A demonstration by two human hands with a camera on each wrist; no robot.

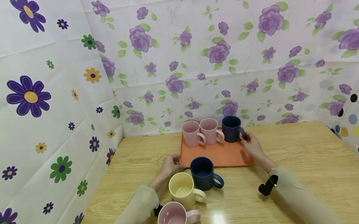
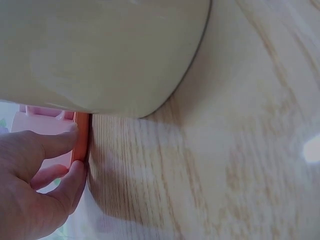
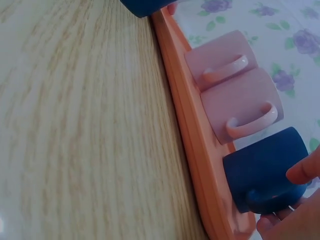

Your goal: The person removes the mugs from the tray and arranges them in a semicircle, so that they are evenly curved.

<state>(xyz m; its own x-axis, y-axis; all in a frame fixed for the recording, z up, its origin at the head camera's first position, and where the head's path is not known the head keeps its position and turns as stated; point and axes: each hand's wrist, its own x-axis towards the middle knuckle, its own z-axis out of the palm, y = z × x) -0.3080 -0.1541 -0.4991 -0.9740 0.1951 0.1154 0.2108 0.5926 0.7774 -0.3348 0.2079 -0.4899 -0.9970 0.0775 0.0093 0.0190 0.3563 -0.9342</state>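
Observation:
An orange tray (image 1: 218, 155) lies on the table with two pink mugs (image 1: 191, 134) and a dark blue mug (image 1: 231, 129) standing along its back. My left hand (image 1: 171, 166) pinches the tray's rim at its left front corner; the left wrist view shows thumb and fingers on the orange rim (image 2: 81, 137). At the tray's right side, my right hand (image 1: 252, 145) holds the dark blue mug by its handle, with the thumb beside the mug wall (image 3: 265, 165). A second dark blue mug (image 1: 202, 173) stands just in front of the tray, close to my left hand.
A cream-yellow mug (image 1: 182, 189) and another pink mug (image 1: 173, 219) stand in a row nearer me, beside my left forearm. The wooden table (image 1: 292, 163) meets a flowered cloth wall (image 1: 170, 58) behind and another cloth (image 1: 46, 132) on the left.

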